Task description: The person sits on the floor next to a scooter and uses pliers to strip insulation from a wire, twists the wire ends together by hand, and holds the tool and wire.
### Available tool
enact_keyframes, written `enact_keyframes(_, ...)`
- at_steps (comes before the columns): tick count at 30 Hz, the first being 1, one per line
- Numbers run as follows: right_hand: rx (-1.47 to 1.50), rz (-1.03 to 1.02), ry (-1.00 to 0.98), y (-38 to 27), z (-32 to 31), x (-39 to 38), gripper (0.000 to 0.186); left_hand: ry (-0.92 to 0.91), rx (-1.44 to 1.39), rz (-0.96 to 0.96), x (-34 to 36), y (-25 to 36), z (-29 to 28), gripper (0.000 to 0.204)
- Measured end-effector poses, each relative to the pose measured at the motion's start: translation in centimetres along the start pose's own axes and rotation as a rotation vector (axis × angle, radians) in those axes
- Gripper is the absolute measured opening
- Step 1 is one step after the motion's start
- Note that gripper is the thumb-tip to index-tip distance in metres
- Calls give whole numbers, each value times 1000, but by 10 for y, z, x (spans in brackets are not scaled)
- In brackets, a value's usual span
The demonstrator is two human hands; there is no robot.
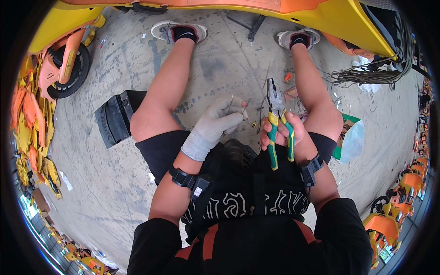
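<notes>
Open floor [215, 68] between legs [309, 78], pliers [276, 106] jutting forward at right, yellow bodywork [341, 25] beyond

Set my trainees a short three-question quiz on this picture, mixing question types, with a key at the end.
1. What does the gloved left hand hold?
2. True or false: the bare right hand grips combination pliers whose jaws point away from the person's body.
3. Where does the boxy black item lie?
A) Between the feet
B) Beside the left knee
C) Beside the right knee

Key:
1. Thin wire-like material
2. True
3. B
</notes>
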State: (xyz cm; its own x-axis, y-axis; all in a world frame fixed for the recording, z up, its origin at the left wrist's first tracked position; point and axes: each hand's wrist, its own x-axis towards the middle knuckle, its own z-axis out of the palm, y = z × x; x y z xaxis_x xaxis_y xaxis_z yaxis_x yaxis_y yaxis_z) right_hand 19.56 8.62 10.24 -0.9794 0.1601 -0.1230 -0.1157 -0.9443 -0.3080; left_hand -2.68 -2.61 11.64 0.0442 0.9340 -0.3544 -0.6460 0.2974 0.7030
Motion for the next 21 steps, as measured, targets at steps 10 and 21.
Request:
enact_keyframes(10,-94,28,-18,-2,2,0,53,13,27,0,-2,5,4,27)
enact_keyframes(21,-104,37,-1,-3,3,0,55,45,-62,19,0,1,-1,22)
